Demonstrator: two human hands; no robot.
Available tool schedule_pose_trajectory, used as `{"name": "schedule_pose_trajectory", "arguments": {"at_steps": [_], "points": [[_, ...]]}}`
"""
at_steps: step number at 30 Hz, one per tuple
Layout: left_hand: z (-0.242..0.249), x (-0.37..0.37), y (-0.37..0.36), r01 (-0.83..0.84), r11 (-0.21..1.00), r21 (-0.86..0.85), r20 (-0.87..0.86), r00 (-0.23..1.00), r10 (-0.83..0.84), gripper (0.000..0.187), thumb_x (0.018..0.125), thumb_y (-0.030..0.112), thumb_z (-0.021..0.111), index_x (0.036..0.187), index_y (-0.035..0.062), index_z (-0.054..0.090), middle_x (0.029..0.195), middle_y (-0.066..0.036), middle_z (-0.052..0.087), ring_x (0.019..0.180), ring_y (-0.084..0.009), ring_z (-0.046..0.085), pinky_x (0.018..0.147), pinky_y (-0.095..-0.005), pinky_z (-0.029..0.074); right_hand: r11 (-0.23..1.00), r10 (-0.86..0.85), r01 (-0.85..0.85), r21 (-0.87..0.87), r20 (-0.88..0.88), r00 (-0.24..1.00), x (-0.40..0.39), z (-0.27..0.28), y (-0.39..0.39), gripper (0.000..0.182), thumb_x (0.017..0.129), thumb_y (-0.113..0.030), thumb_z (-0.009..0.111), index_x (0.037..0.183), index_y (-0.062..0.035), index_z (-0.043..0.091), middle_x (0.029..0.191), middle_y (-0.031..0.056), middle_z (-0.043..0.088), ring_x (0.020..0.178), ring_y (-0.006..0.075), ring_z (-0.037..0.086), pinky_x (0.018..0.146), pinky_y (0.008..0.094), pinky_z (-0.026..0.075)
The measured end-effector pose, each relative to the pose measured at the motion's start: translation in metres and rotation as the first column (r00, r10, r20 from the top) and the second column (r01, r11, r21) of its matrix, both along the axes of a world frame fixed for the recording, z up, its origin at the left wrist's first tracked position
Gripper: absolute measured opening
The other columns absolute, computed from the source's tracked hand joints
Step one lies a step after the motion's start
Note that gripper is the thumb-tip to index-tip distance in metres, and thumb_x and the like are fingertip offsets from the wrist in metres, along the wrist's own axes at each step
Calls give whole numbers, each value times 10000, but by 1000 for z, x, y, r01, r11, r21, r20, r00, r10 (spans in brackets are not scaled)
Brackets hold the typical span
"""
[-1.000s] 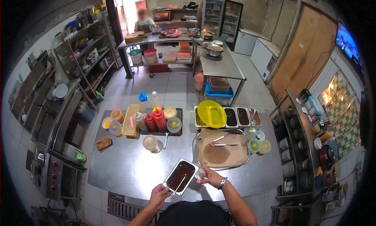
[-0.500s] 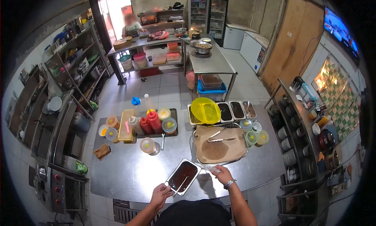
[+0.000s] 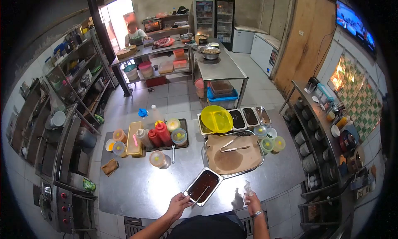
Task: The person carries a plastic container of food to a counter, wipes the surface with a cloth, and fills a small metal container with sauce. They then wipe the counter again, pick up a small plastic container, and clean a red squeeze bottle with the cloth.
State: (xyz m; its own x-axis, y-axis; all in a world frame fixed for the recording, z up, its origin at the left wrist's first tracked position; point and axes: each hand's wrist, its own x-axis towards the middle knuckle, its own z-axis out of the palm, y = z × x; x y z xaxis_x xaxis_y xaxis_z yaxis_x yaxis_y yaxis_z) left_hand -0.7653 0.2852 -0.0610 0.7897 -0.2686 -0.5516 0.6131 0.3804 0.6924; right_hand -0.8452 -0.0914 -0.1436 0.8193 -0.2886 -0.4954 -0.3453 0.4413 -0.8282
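My left hand (image 3: 179,203) pinches the near corner of the steel sauce pan (image 3: 203,186), low on the worktop (image 3: 137,181), a spoon (image 3: 202,194) lying in the dark sauce. My right hand (image 3: 252,199), lifted off the worktop, pinches a crumpled clear plastic bag (image 3: 247,187). The paper-lined tray (image 3: 233,158) with tongs (image 3: 232,146) sits just behind the pan.

Bright doorway (image 3: 116,19) glare, heavy fisheye distortion, dark corners.

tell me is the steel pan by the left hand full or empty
Partly full: the steel pan holds dark brown sauce across its bottom, with a utensil resting in it. The left hand is at its near corner.
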Motion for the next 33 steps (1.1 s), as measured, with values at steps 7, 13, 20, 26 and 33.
{"name": "schedule_pose_trajectory", "arguments": {"at_steps": [7, 13, 20, 26, 33], "points": [[0, 1, -23, 92, 996, 6, 21, 996, -92, 133, 982, 79, 585, 879, 18, 525, 897, -99, 585, 834, -211, 650, 777, -340, 587, 945, -236, 226, 236, 15, 972, -78, -40, -23, 413, 795, 33, 568, 1203, -32, 549, 954, 57, 634, 768, 192, 596, 674, 322, 500], [2, -15, -50, 111, 993, -34, 62, 992, -109, 143, 976, 82, 595, 873, 14, 524, 882, -108, 587, 813, -224, 665, 777, -344, 597, 969, -240, 231, -84, -124, 963, -164, -104, -39, 238, 905, -25, 608, 1141, -1, 623, 892, 60, 666, 694, 183, 635, 600, 312, 529], [-2, -64, -90, 156, 988, 17, 82, 984, -157, 121, 962, 49, 589, 859, 25, 529, 871, -109, 607, 816, -208, 631, 779, -372, 575, 911, -356, 192, -364, -461, 813, -300, -111, -46, 126, 892, -38, 574, 980, 26, 638, 802, 102, 676, 619, 185, 643, 516, 335, 525], [-9, -121, -118, 230, 973, 28, 60, 971, -231, 152, 965, 90, 604, 838, 83, 520, 817, -46, 582, 721, -134, 563, 698, -303, 539, 783, -426, 9, -622, -527, 735, -476, -233, -44, 74, 888, -40, 576, 914, -26, 644, 794, 84, 677, 666, 188, 664, 557, 329, 533], [1, -185, -156, 367, 927, 73, 93, 923, -373, 51, 984, 107, 581, 973, 58, 579, 948, -56, 644, 837, -142, 628, 805, -319, 547, 457, -685, 874, 167, -561, 465, -582, -223, 18, 129, 954, -103, 538, 1006, -51, 644, 964, 99, 639, 844, 273, 630, 723, 401, 541]]}}
